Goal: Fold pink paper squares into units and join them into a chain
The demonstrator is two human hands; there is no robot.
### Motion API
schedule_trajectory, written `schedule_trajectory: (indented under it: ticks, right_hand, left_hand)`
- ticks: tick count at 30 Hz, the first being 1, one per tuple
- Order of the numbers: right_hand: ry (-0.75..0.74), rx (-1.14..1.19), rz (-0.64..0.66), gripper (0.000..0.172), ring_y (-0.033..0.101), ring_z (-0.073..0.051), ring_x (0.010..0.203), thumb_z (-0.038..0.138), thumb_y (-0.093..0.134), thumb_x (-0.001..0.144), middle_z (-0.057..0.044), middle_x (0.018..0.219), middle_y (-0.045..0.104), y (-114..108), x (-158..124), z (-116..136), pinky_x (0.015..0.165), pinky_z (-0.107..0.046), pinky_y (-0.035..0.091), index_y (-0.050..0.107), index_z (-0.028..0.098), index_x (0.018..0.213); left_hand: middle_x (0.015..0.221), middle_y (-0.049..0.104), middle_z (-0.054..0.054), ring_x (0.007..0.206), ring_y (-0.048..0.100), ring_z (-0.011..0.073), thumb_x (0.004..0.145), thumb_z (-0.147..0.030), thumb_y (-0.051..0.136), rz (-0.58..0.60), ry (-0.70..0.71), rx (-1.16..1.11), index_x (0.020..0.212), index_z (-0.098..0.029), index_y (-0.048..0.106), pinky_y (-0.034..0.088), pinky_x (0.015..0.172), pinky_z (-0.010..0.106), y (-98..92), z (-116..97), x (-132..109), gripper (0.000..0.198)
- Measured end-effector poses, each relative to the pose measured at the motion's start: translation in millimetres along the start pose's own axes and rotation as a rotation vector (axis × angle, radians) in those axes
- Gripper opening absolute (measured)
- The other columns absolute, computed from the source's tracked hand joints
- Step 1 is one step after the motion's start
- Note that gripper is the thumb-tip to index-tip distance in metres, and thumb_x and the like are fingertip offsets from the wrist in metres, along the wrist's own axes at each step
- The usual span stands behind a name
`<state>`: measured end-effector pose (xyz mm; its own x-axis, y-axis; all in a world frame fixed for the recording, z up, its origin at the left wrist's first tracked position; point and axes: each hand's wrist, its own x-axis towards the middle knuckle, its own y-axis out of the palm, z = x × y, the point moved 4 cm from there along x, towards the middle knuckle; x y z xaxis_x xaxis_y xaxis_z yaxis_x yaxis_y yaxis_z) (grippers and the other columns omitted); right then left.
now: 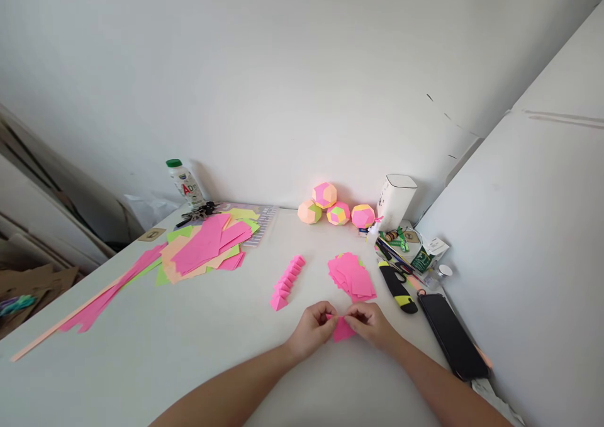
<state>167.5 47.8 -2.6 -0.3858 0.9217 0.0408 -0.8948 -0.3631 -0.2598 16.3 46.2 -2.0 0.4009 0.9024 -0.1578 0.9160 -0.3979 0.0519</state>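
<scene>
Between both hands is a small piece of pink paper [344, 331], low over the white table. My left hand [313, 330] pinches its left upper edge between thumb and fingers. On the opposite side, my right hand [372, 325] grips it the same way, close to the left fingertips. Just beyond the hands lies a loose pile of pink paper pieces [353, 275] with a bit of green showing. To its left runs a slanting row of folded pink paper units [287, 282], nested against one another.
Several paper balls [324, 195] sit against the wall beside a white container [396, 200]. A black-and-yellow utility knife [397, 287] and a phone [452, 336] lie at right. At left are coloured paper sheets [201, 248], long strips [113, 288] and a green-capped bottle [185, 185].
</scene>
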Motion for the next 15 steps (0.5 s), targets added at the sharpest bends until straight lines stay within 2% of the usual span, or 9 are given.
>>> schedule_trajectory:
  ticks: [3, 7, 11, 15]
  right_hand:
    - [-0.017, -0.056, 0.008, 0.016, 0.046, -0.012, 0.054, 0.028, 0.057, 0.078, 0.0, 0.06, 0.054, 1.3, -0.2, 0.7, 0.051, -0.024, 0.035, 0.063, 0.016, 0.069]
    - [0.017, -0.022, -0.015, 0.013, 0.039, -0.01, 0.048, 0.023, 0.057, 0.075, 0.003, 0.055, 0.048, 1.2, -0.9, -1.9, 0.046, -0.022, 0.031, 0.058, 0.016, 0.064]
    - [0.016, 0.032, -0.066, 0.014, 0.035, -0.009, 0.048, 0.022, 0.056, 0.072, 0.005, 0.054, 0.042, -2.2, -0.6, 0.0, 0.045, -0.022, 0.028, 0.05, 0.017, 0.06]
    - [0.036, 0.06, -0.102, 0.017, 0.03, -0.009, 0.047, 0.028, 0.055, 0.075, 0.006, 0.053, 0.036, -5.3, -0.5, 2.3, 0.044, -0.022, 0.025, 0.046, 0.019, 0.063]
  left_hand:
    - [0.054, 0.046, -0.005, 0.046, 0.037, 0.0074, 0.07, -0.027, 0.057, -0.01, 0.025, 0.079, 0.066, -0.016, 0.052, 0.027, 0.045, 0.02, 0.8, -1.4, -0.2, 0.013]
    - [0.056, 0.046, -0.005, 0.05, 0.037, 0.0082, 0.069, -0.023, 0.056, -0.027, 0.051, 0.114, 0.063, -0.016, 0.052, 0.028, 0.048, 0.021, -0.1, -2.0, -0.2, 0.01]
    - [0.05, 0.04, -0.008, 0.044, 0.032, 0.0066, 0.071, -0.025, 0.055, -0.034, 0.025, 0.026, 0.066, -0.017, 0.047, 0.024, 0.044, 0.02, -1.9, 1.6, -0.4, 0.011]
    - [0.045, 0.037, -0.01, 0.037, 0.031, 0.0055, 0.076, -0.031, 0.052, -0.059, 0.008, -0.129, 0.07, -0.019, 0.043, 0.023, 0.039, 0.019, -4.6, 6.7, 0.8, 0.016]
